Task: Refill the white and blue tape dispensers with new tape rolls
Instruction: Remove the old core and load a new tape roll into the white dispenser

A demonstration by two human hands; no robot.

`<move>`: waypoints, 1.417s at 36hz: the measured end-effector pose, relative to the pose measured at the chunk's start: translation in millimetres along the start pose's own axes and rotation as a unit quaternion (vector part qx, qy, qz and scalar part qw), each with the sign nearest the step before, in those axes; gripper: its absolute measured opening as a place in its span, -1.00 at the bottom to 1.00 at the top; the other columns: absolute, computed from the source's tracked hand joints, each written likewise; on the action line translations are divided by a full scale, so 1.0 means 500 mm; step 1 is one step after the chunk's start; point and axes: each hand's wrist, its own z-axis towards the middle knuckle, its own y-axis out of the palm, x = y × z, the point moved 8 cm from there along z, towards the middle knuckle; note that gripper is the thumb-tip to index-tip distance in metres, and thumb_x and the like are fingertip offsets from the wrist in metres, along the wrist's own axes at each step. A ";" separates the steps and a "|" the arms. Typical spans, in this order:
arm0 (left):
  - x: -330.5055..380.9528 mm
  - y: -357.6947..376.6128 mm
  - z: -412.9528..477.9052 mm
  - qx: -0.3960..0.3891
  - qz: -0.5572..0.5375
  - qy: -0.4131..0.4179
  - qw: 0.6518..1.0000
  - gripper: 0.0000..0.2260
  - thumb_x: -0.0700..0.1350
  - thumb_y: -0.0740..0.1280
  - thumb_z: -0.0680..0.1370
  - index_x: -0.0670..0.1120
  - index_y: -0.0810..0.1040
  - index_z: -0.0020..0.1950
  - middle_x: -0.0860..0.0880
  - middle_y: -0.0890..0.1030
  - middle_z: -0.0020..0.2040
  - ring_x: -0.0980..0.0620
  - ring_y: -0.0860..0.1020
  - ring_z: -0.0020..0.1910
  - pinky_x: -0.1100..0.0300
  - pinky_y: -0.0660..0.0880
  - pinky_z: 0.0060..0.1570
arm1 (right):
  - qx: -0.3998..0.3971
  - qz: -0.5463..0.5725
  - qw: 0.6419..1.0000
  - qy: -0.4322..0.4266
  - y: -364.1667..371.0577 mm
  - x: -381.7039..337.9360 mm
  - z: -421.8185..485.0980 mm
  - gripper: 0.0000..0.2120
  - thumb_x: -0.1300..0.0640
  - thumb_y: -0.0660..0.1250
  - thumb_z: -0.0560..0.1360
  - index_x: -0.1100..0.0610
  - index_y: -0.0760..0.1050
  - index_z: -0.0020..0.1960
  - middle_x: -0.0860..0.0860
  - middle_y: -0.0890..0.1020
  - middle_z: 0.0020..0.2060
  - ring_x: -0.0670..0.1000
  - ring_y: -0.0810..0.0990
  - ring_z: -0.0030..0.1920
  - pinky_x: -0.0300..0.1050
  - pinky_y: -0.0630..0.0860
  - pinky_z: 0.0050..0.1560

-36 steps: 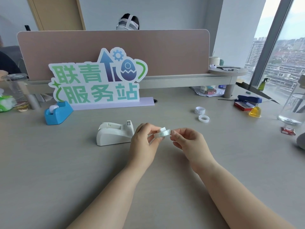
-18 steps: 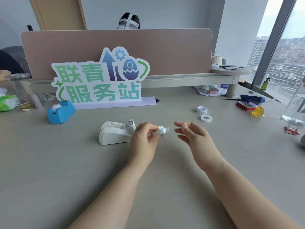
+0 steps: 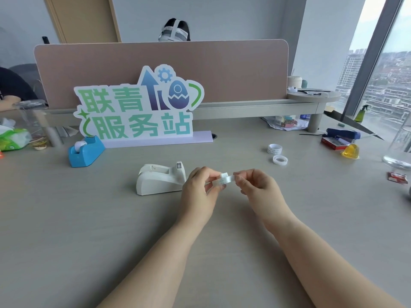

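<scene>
A grey-beige desk (image 3: 77,230) is carrying everything here. A white tape dispenser (image 3: 160,180) is sitting near its middle, and a blue tape dispenser (image 3: 85,151) is resting farther back on the left, just in front of a standing sign (image 3: 138,107). Two tape rolls (image 3: 277,154) are lying apart to the right. A blue stapler (image 3: 342,134), a yellow jelly cup (image 3: 350,151) and a clear glass vessel (image 3: 398,150) are occupying the right edge.
</scene>
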 end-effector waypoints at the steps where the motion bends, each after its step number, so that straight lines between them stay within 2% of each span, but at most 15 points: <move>1: -0.001 0.000 0.000 0.000 0.001 -0.003 1.000 -0.87 -0.26 0.46 0.44 -0.08 0.57 -0.10 0.06 0.56 -0.08 0.06 0.62 -0.03 0.17 0.58 0.02 | -0.004 0.010 1.000 0.005 0.000 0.001 0.000 -0.88 0.16 0.31 0.52 0.22 0.55 -0.09 -0.11 0.62 -0.14 -0.11 0.49 -0.22 -0.24 0.43 -0.08; 5: -0.003 -0.002 -0.001 0.001 0.010 -0.005 1.000 -0.87 -0.25 0.46 0.43 -0.09 0.58 -0.09 0.00 0.58 -0.07 0.08 0.62 -0.04 0.27 0.56 0.00 | -0.006 0.045 0.999 0.015 -0.001 0.000 -0.002 -0.88 0.14 0.32 0.51 0.13 0.55 -0.18 0.01 0.61 -0.16 -0.04 0.50 -0.16 -0.11 0.44 -0.02; 9: -0.007 -0.018 -0.003 0.017 -0.002 -0.014 1.000 -0.80 -0.24 0.46 0.43 0.05 0.57 -0.11 -0.05 0.64 -0.04 0.12 0.62 -0.07 0.41 0.50 -0.05 | 0.024 0.098 0.995 0.008 -0.024 -0.014 0.000 -0.90 0.19 0.27 0.53 0.10 0.54 -0.13 -0.01 0.65 -0.06 -0.05 0.56 -0.10 -0.16 0.48 -0.02; 15: -0.005 -0.040 -0.018 -0.005 -0.008 -0.033 0.999 -0.83 -0.14 0.46 0.44 0.03 0.62 0.00 0.05 0.68 -0.03 0.08 0.63 0.00 0.09 0.55 0.10 | -0.115 -0.035 0.992 -0.049 0.027 -0.023 -0.022 -0.69 0.22 0.36 0.48 -0.02 0.51 0.18 -0.14 0.63 0.07 -0.21 0.58 0.01 -0.32 0.50 0.05; 19: -0.001 -0.063 -0.037 -0.029 -0.009 -0.054 0.998 -0.80 -0.08 0.46 0.45 0.09 0.63 0.05 0.10 0.68 0.01 0.13 0.62 0.04 0.09 0.53 0.16 | -0.128 -0.031 0.988 -0.084 0.059 -0.044 -0.038 -0.85 0.21 0.35 0.49 0.12 0.56 0.06 0.02 0.70 -0.05 -0.09 0.65 -0.01 -0.26 0.54 0.06; 22: -0.010 -0.102 -0.050 -0.042 0.005 -0.060 0.997 -0.72 -0.07 0.48 0.43 0.19 0.59 0.09 0.21 0.65 0.05 0.23 0.59 0.09 0.16 0.51 0.21 | -0.129 -0.039 0.987 -0.082 0.081 -0.046 -0.038 -0.90 0.21 0.36 0.49 0.16 0.57 0.00 0.03 0.70 -0.10 -0.08 0.65 -0.07 -0.17 0.55 0.06; 24: -0.018 -0.145 -0.050 -0.023 0.022 -0.046 0.998 -0.68 -0.04 0.50 0.41 0.27 0.55 0.07 0.29 0.63 0.05 0.25 0.58 0.09 0.16 0.52 0.19 | -0.135 -0.047 0.986 -0.085 0.104 -0.053 -0.034 -0.90 0.20 0.36 0.48 0.15 0.57 -0.01 0.00 0.70 -0.12 -0.12 0.64 -0.11 -0.23 0.54 0.02; 26: -0.027 -0.200 -0.043 0.030 0.059 -0.022 0.998 -0.70 0.04 0.47 0.38 0.24 0.56 0.08 0.30 0.62 0.04 0.22 0.59 0.07 0.14 0.55 0.11 | -0.129 -0.049 0.986 -0.097 0.130 -0.068 -0.024 -0.90 0.20 0.38 0.47 0.15 0.58 -0.02 -0.03 0.69 -0.16 -0.14 0.63 -0.14 -0.33 0.52 -0.04; 29: -0.035 -0.281 -0.023 0.122 0.120 0.008 0.985 -0.69 0.15 0.37 0.40 0.12 0.57 0.11 0.22 0.59 0.02 0.13 0.58 0.08 0.09 0.56 0.09 | -0.109 -0.041 0.987 -0.109 0.175 -0.101 0.004 -0.90 0.17 0.42 0.45 0.12 0.59 -0.04 -0.08 0.68 -0.20 -0.14 0.62 -0.18 -0.41 0.49 -0.11; 31: -0.053 -0.313 -0.008 0.143 0.162 0.009 0.976 -0.61 0.20 0.31 0.41 0.05 0.56 0.16 0.13 0.58 0.09 0.06 0.55 0.13 0.10 0.51 0.14 | -0.104 -0.040 0.986 -0.122 0.210 -0.123 0.024 -0.92 0.15 0.43 0.43 0.08 0.58 -0.07 -0.13 0.66 -0.22 -0.17 0.61 -0.19 -0.41 0.48 -0.10; 34: -0.115 -0.327 0.006 0.113 0.128 -0.062 0.983 -0.50 0.22 0.39 0.39 0.05 0.49 0.27 0.14 0.50 0.23 0.14 0.44 0.25 0.16 0.37 0.29 | -0.096 -0.073 0.981 -0.154 0.264 -0.147 0.051 -0.93 0.11 0.43 0.43 0.00 0.55 -0.14 -0.20 0.62 -0.23 -0.21 0.59 -0.16 -0.37 0.45 -0.07; 36: -0.153 -0.323 0.007 0.086 0.046 -0.135 0.986 -0.43 0.16 0.46 0.38 0.10 0.40 0.35 0.16 0.42 0.33 0.23 0.35 0.32 0.14 0.32 0.36 | -0.091 -0.099 0.978 -0.160 0.294 -0.145 0.068 -0.95 0.07 0.44 0.42 -0.02 0.56 -0.15 -0.15 0.64 -0.20 -0.10 0.60 -0.09 -0.21 0.48 0.00; 40: -0.169 -0.301 0.009 0.023 0.036 -0.154 0.987 -0.35 0.14 0.49 0.35 0.20 0.33 0.39 0.25 0.37 0.35 0.29 0.31 0.33 0.22 0.28 0.30 | -0.092 -0.187 0.961 -0.183 0.333 -0.133 0.083 -0.91 -0.02 0.41 0.43 -0.06 0.61 -0.08 -0.13 0.67 -0.10 -0.02 0.59 -0.01 0.08 0.47 0.14; 45: -0.186 -0.292 0.012 -0.010 0.034 -0.160 0.986 -0.40 0.20 0.46 0.36 0.26 0.34 0.35 0.27 0.39 0.35 0.29 0.33 0.34 0.16 0.33 0.33 | -0.077 -0.226 0.950 -0.203 0.329 -0.131 0.089 -0.91 -0.06 0.40 0.43 -0.10 0.60 -0.09 -0.18 0.64 -0.13 -0.01 0.57 0.00 0.11 0.43 0.17; 51: -0.195 -0.288 0.014 -0.014 0.043 -0.154 0.987 -0.51 0.13 0.42 0.43 0.20 0.39 0.34 0.20 0.49 0.31 0.27 0.39 0.32 0.12 0.37 0.33 | -0.070 -0.264 0.937 -0.217 0.338 -0.120 0.089 -0.87 -0.08 0.40 0.42 -0.08 0.62 -0.08 -0.16 0.64 -0.16 -0.01 0.56 -0.01 0.08 0.40 0.17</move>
